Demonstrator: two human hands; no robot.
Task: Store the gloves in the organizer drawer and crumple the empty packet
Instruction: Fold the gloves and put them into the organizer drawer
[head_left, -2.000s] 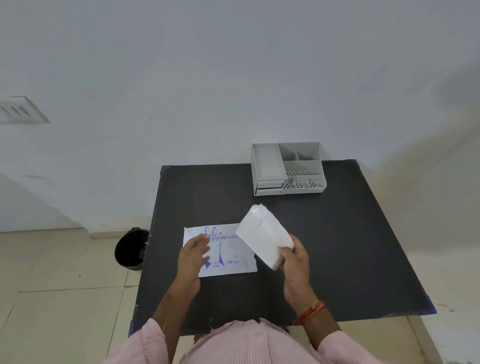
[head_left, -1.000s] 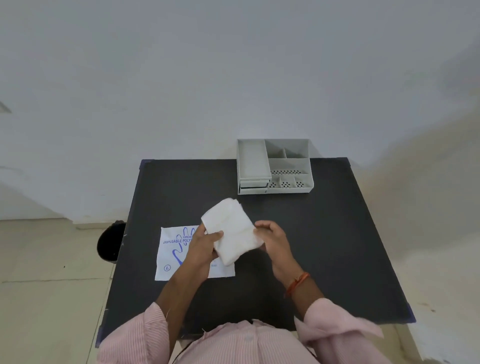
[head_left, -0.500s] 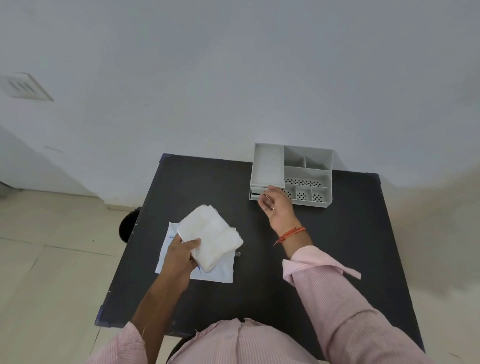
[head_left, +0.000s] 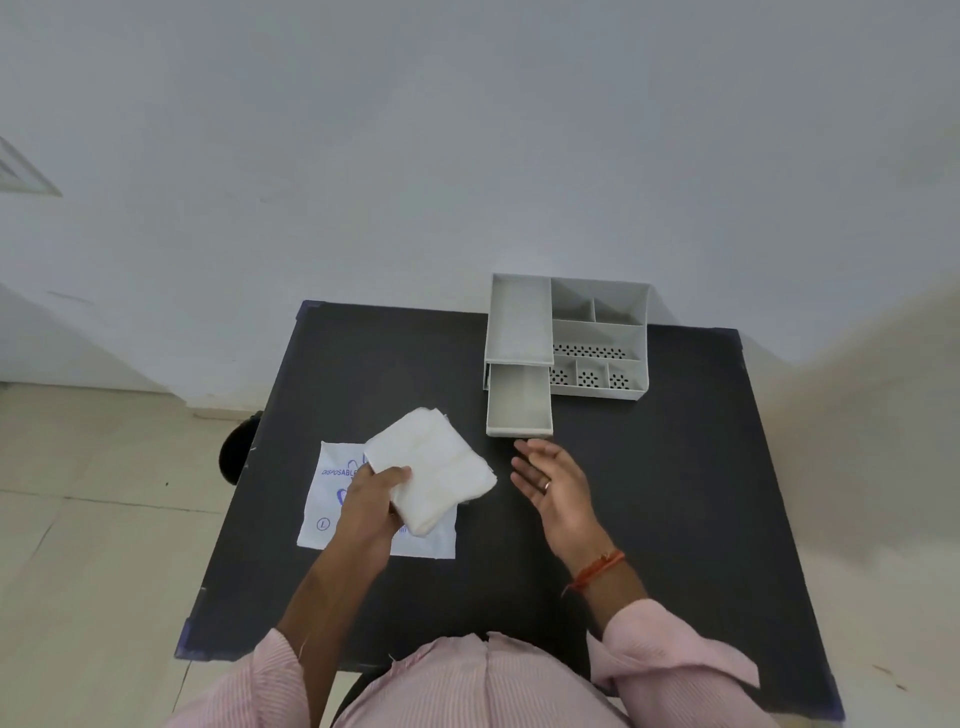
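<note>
My left hand (head_left: 370, 501) grips a folded stack of white translucent gloves (head_left: 434, 470) just above the flat empty packet (head_left: 332, 514), a white sheet with blue print lying on the black table (head_left: 675, 493). The grey organizer (head_left: 597, 332) stands at the table's far edge. Its drawer (head_left: 519, 402) is pulled out toward me and looks empty. My right hand (head_left: 553, 480) hovers open, palm turned left, just in front of the drawer and to the right of the gloves.
A dark round bin (head_left: 236, 452) sits on the tiled floor past the table's left edge. A white wall rises right behind the organizer. My pink-sleeved arms reach in from the near edge.
My right hand passed the gloves to my left hand, reached the organizer, pulled its drawer out, and has drawn back open. The left hand still holds the gloves over the packet.
</note>
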